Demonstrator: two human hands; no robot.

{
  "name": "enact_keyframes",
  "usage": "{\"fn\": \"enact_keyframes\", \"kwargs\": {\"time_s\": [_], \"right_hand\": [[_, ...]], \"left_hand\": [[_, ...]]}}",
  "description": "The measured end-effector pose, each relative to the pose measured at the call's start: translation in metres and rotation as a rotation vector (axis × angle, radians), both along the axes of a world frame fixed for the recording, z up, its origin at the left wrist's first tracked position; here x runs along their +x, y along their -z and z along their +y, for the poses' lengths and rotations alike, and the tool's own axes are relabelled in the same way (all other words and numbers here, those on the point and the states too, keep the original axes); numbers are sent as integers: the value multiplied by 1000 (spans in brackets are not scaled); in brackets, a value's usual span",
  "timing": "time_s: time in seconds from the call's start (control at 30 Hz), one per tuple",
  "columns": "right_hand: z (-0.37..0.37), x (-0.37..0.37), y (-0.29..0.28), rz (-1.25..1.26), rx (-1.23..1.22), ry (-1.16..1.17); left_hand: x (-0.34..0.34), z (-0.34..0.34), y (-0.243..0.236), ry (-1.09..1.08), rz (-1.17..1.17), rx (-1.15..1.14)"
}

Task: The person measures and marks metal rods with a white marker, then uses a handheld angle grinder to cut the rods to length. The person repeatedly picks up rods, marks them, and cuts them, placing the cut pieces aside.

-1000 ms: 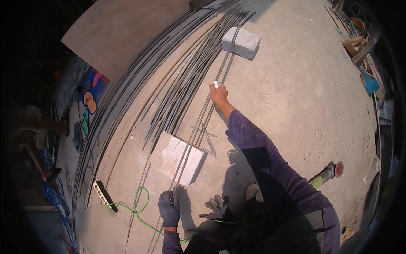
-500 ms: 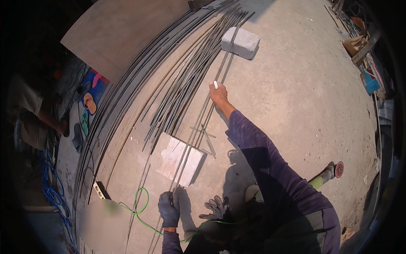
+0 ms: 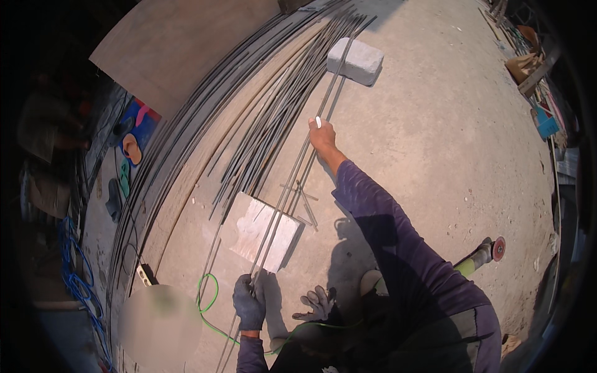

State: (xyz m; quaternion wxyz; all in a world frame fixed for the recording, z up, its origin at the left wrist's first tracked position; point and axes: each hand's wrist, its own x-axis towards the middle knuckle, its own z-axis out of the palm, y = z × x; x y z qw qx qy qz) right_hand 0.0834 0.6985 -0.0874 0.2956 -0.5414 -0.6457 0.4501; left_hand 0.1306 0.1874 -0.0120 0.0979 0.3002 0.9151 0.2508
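Head view: left hand [image 3: 249, 303], gloved, fingers clamped on near ends of thin steel rods [image 3: 292, 180] lying lengthwise on concrete floor [image 3: 435, 161]. Right hand [image 3: 323, 135], bare, reaching far along same rods, fingers closed on small white chalk piece [image 3: 318, 122] pressed at rod. Rods resting across flat pale block [image 3: 261, 233] near left hand; grey brick [image 3: 355, 60] beyond. Angle grinder [image 3: 484, 252] well apart at right.

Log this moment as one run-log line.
left hand: gloved, gripping thin steel rods | right hand: bare, holding white chalk on rods | rods rest over flat block | grinder on floor
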Motion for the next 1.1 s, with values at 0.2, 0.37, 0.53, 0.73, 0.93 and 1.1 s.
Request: {"fn": "enact_keyframes", "kwargs": {"time_s": [0.2, 0.37, 0.53, 0.73, 0.93, 1.1], "right_hand": [[-3, -7, 2, 1, -48, -43], [1, -2, -7, 18, -200, -78], [8, 1, -5, -19, -106, -102], [8, 6, -10, 42, -130, -104], [11, -4, 2, 49, -148, -114], [29, 2, 13, 61, -170, -112]], "left_hand": [[-7, 15, 5, 44, 28, -90], [-7, 30, -2, 49, 96, -142], [-12, 35, -5, 62, 86, -246], [-26, 36, -19, 52, -149, -235], [-43, 20, 2, 196, -215, -83], [-33, 42, -16, 108, -206, -172]]}}
